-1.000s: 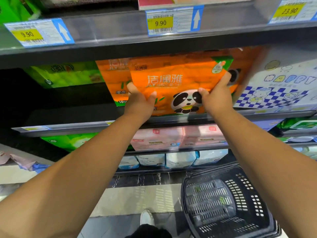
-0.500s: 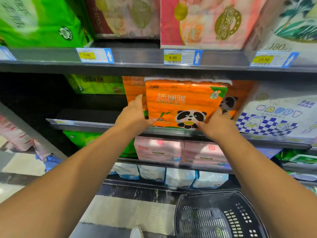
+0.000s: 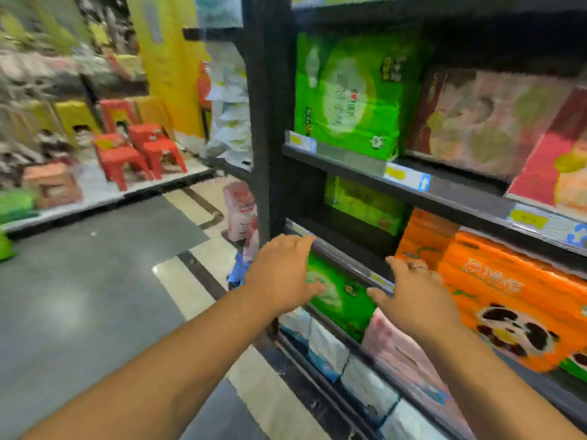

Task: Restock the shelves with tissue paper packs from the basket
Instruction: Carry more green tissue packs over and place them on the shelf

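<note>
The orange panda tissue pack (image 3: pixel 521 300) stands on the middle shelf (image 3: pixel 346 265) at the right, with another orange pack (image 3: pixel 422 236) behind it. My left hand (image 3: pixel 282 274) hovers in front of the shelf edge with fingers spread, holding nothing. A little to its right, my right hand (image 3: pixel 409 296) is also spread and empty, just left of the orange pack and apart from it. The basket is out of view. The picture is blurred by motion.
Green packs sit on the upper shelf (image 3: pixel 349 100), the middle shelf (image 3: pixel 365 204) and the one below (image 3: pixel 340 296). Pink (image 3: pixel 397 347) and white-blue packs (image 3: pixel 324 347) fill the lower rows. A dark shelf upright (image 3: pixel 260 122) stands left. Red stools (image 3: pixel 139 150) line the far aisle side.
Both hands have let go of the orange panda pack, which now stands on the shelf. The view has swung left toward the aisle, and the hands have drawn back from the shelf.
</note>
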Action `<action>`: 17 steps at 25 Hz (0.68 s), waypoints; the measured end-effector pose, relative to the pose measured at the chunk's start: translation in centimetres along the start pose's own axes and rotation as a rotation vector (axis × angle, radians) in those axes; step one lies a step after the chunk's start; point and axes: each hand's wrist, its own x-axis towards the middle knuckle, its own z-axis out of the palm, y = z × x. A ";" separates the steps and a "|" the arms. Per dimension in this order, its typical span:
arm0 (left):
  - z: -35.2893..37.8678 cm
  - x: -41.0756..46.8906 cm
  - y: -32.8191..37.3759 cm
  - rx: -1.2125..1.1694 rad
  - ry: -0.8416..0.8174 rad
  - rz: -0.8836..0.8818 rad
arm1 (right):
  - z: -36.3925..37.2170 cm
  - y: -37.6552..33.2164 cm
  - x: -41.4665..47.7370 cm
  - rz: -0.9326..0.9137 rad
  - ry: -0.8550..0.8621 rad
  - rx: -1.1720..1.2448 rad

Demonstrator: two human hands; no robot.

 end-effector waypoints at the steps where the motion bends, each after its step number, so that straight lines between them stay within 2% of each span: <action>1: -1.2 -1.6 -2.4 0.016 0.019 -0.045 | 0.2 -2.9 0.1 -0.064 0.003 -0.001; 8: -6.4 -13.8 -19.2 0.123 0.181 -0.430 | 4.7 -24.1 -1.0 -0.521 0.008 -0.067; 12: -8.7 -19.8 -29.6 0.179 0.173 -0.607 | 8.5 -37.5 -2.3 -0.663 -0.088 -0.075; 17: -12.0 -24.1 -40.4 0.177 0.139 -0.772 | 12.6 -50.4 -3.5 -0.800 -0.108 -0.018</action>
